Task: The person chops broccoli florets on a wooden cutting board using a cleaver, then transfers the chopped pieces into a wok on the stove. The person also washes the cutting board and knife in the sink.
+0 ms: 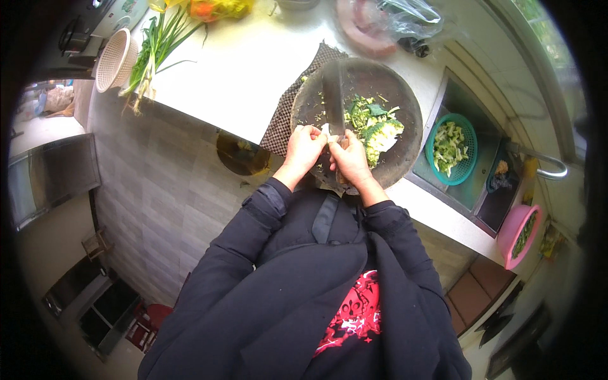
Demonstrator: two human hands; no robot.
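A thick round wooden chopping block [308, 102] lies before me. My right hand [350, 159] grips a broad-bladed kitchen knife [334, 85], its blade pointing away from me over the block. My left hand [303, 149] pinches a small whitish piece [326, 128], possibly garlic, beside the blade's heel. Both sets of fingertips nearly meet there, so part of the piece is hidden. On the block's right half sit chopped greens [359, 111] and a pale crinkled cabbage leaf [381, 137]. Small green scraps are scattered about them.
A checkered cloth [282, 116] lies under the block. Spring onions [159, 42] and a beige plastic basket [114, 59] are at the counter's left. To the right, a teal colander [430, 147] of cut cabbage sits in the sink [468, 192], near a faucet [551, 173] and a pink basin [508, 237].
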